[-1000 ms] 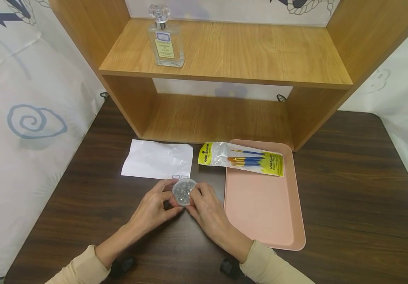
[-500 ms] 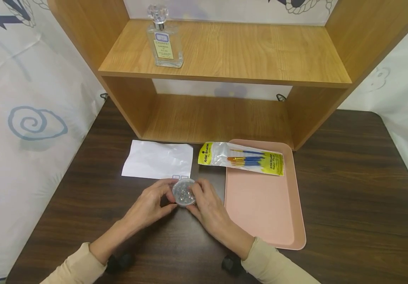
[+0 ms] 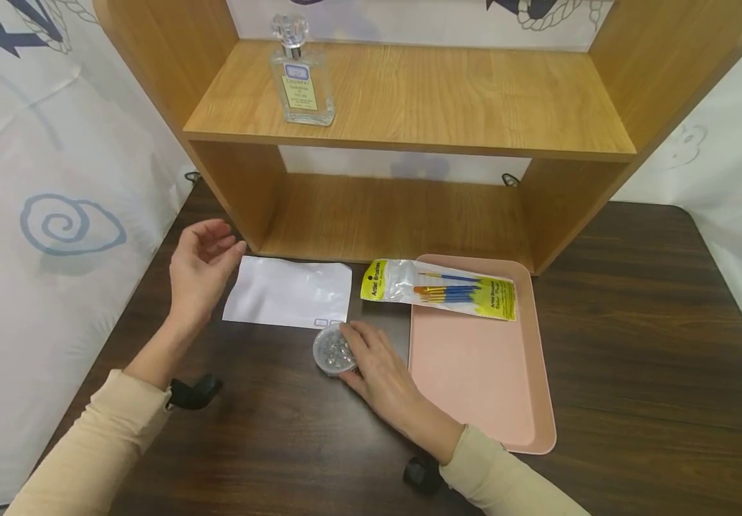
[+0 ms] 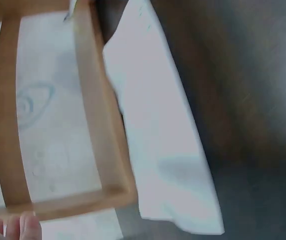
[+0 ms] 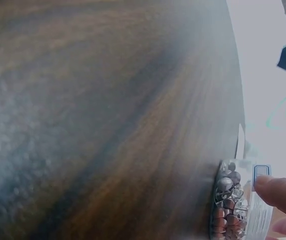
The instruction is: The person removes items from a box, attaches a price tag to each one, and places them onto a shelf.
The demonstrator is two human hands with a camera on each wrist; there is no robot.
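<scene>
My right hand (image 3: 378,369) grips a small round clear tub of thumbtacks (image 3: 332,351) at its right side, thumb at the near edge. Shiny silver tack heads show through the wall of the tub (image 5: 228,200) in the right wrist view, and its lid side bears a blue-framed label. Away to the left, my left hand (image 3: 199,269) is raised near the left corner of a white paper sheet (image 3: 287,290), its fingers loosely bent and holding nothing. Only fingertips of the left hand (image 4: 25,227) show in the left wrist view, over the wooden shelf.
A pink tray (image 3: 474,380) lies right of my right hand, with a packet of artist brushes (image 3: 441,289) across its far end. Behind stands a two-level wooden shelf (image 3: 441,100) holding a glass perfume bottle (image 3: 302,86). All rests on a dark wooden table (image 3: 635,344).
My left hand has let go of the tub and moved up and left to the paper's far-left corner. The right hand keeps hold of the tub, which stays in nearly the same place.
</scene>
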